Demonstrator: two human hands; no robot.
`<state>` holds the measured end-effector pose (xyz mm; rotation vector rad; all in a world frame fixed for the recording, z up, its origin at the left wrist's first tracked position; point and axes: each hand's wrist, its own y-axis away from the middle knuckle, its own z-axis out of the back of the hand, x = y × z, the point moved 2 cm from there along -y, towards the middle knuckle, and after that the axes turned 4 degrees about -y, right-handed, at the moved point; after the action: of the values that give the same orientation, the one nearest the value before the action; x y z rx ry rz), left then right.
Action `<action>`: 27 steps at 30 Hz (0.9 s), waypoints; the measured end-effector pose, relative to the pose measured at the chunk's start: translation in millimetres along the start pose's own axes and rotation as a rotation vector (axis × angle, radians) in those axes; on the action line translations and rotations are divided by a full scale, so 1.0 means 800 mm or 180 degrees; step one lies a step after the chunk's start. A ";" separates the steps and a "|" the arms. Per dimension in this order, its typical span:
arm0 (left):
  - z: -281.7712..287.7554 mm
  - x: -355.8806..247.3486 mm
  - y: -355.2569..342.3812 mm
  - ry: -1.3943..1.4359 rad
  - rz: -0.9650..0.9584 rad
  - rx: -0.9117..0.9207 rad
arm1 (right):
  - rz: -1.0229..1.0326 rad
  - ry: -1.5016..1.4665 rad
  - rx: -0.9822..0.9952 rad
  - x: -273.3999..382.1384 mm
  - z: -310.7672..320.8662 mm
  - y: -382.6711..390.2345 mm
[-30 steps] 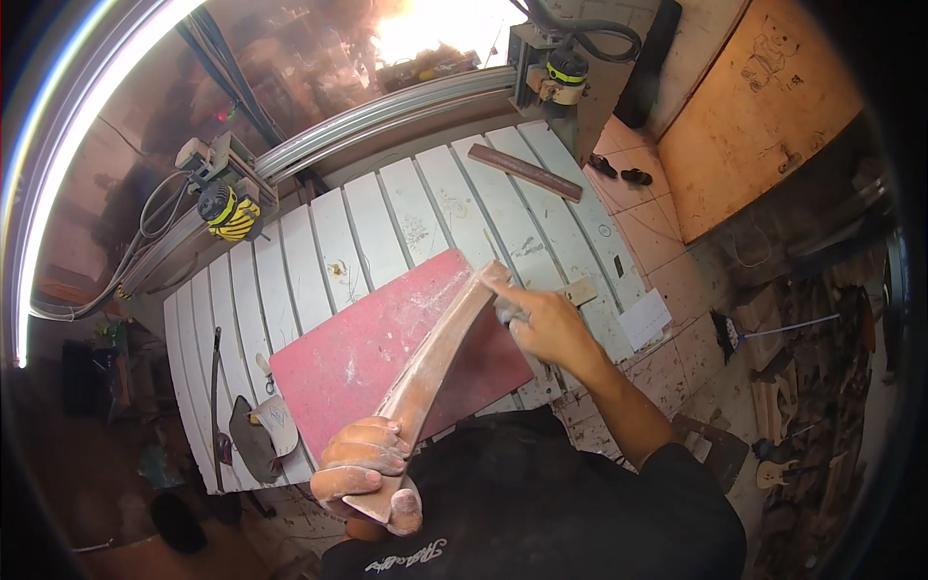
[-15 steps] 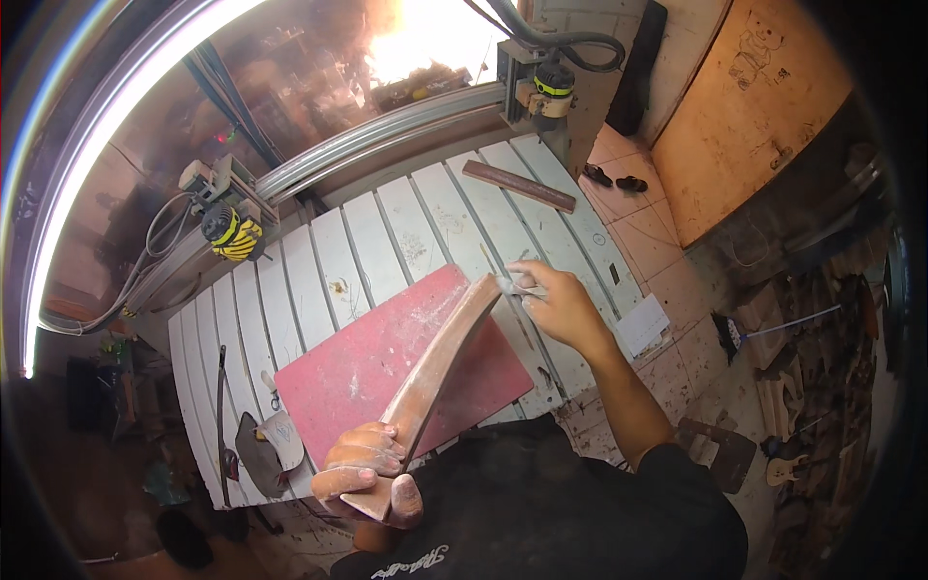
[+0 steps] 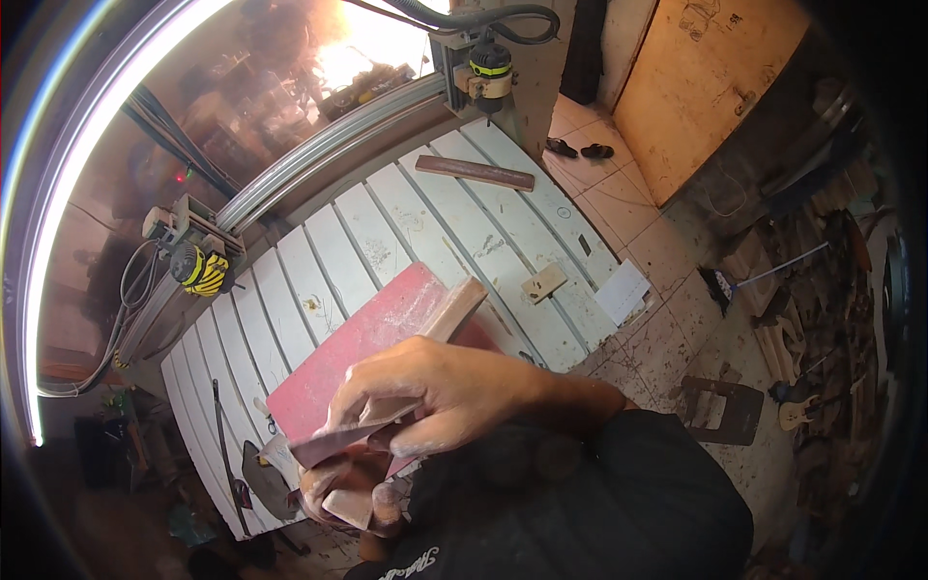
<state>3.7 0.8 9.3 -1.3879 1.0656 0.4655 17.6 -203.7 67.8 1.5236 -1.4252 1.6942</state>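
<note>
My left hand [image 3: 340, 491] is closed round the near end of a long, dusty wooden piece [image 3: 458, 309]. The wood slants up and right above a pinkish-red board [image 3: 324, 372]; its middle is hidden behind my right hand [image 3: 435, 387]. Bent across just above the left hand, the right hand pinches a thin, dark brown sheet of sandpaper [image 3: 331, 443] with a paler back. The sheet lies close to the left fingers; whether it touches the wood is hidden. White dust coats both hands.
The slatted white table [image 3: 280, 300] carries a dark wooden strip [image 3: 474, 173], a small pale wood block [image 3: 544, 283] and a white paper [image 3: 622, 292]. Two machine spindles, yellow-striped [image 3: 203, 273] and black [image 3: 490, 72], hang on a metal rail [image 3: 338, 128]. A long black rod [image 3: 228, 454] lies at left.
My right hand has come from the wood's far end back over my left hand, and the brown sheet now shows in it. The small block has come into sight. The view has shifted slightly.
</note>
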 end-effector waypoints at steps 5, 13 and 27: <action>0.008 -0.003 -0.003 -0.0814 -0.0548 -0.0327 | -0.0647 0.1524 -0.1615 -0.054 0.130 0.042; 0.006 0.002 -0.005 -0.0944 -0.0527 -0.0311 | -0.2968 0.4565 -0.1070 -0.283 0.291 0.318; -0.014 0.004 -0.009 -0.0730 -0.0425 -0.0059 | 0.0175 0.2395 -0.1920 -0.076 0.062 0.074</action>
<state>7.4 -11.7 12.7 -1.3755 0.7797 0.5236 7.3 -251.1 -17.6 0.4490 -1.3580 1.4319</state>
